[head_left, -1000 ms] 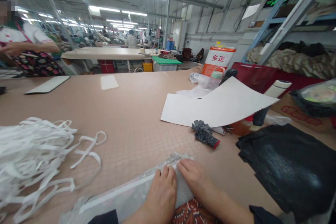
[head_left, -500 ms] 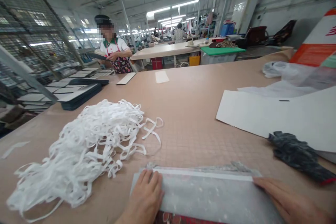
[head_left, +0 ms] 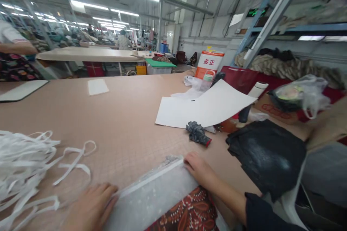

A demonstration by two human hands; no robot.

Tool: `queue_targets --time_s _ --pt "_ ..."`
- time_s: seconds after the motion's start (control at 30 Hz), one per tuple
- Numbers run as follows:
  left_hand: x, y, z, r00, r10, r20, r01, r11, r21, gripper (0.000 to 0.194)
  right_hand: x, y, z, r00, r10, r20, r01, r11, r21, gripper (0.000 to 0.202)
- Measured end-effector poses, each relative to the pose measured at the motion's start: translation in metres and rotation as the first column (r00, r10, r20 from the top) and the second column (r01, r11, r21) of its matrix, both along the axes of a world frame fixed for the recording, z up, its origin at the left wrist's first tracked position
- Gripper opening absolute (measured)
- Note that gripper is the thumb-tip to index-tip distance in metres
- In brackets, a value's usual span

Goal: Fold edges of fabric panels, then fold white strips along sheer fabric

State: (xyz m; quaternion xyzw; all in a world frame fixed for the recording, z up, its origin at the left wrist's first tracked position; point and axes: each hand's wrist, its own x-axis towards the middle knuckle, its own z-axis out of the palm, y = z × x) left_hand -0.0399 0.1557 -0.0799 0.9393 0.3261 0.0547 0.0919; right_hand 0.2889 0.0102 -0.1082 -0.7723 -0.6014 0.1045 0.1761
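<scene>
While half a second ago the head camera looked left over the whole heap of white straps, it has now swung right, so only the edge of the tangled pile of white fabric straps [head_left: 29, 166] shows at the near left, and the black plastic sheet [head_left: 267, 153] and the shelving at the right have come back into sight. Both hands have stayed on the grey translucent fabric piece with a white strip along its far edge [head_left: 155, 193], which lies at the near edge of the tan gridded worktable [head_left: 119, 115], partly over a red patterned cloth [head_left: 189, 214]. The left hand [head_left: 90, 207] lies flat and open, fingers spread, on the piece's near left end. The right hand [head_left: 197, 168] is open too, fingertips pressing the far right corner by the white strip.

A clear plastic bag [head_left: 300, 95] at the far right holds something dark and greenish that cannot be made out. Beyond the white paper sheets [head_left: 203, 108] stands an orange and white container with red characters [head_left: 208, 64], its contents hidden.

The fabric piece's long axis runs from near left to far right, the right end pointing toward a crumpled dark grey glove with a red cuff [head_left: 197, 134], which lies just beyond the right hand.
</scene>
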Motion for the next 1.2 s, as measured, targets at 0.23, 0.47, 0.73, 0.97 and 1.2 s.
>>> queue_targets --time_s 0.23,0.47,0.73,0.97,1.2 --pt "0.143 -0.03 0.018 0.984 -0.172 -0.035 0.161 0.966 -0.203 0.019 0.003 0.005 0.0 0.998 -0.015 0.053 0.02 0.997 -0.077 0.007" --pt "0.189 -0.041 -0.004 0.984 -0.126 0.129 0.144 0.979 -0.142 0.022 0.004 -0.007 0.018 0.996 -0.063 -0.071 0.059 0.997 -0.059 0.004" --pt "0.196 -0.043 -0.019 0.978 -0.08 0.191 0.107 0.984 -0.139 0.011 0.017 0.019 -0.003 0.786 -0.053 -0.615 0.155 0.981 0.113 0.029" --pt "0.205 -0.046 -0.024 0.989 -0.091 0.118 0.115 0.971 -0.21 0.014 0.02 0.023 -0.018 0.814 -0.082 -0.575 0.181 0.976 0.117 0.029" --pt "0.202 -0.054 -0.034 0.962 -0.272 0.034 0.268 0.96 0.087 0.024 0.016 0.024 -0.019 0.877 -0.09 -0.471 0.181 0.972 0.152 0.032"
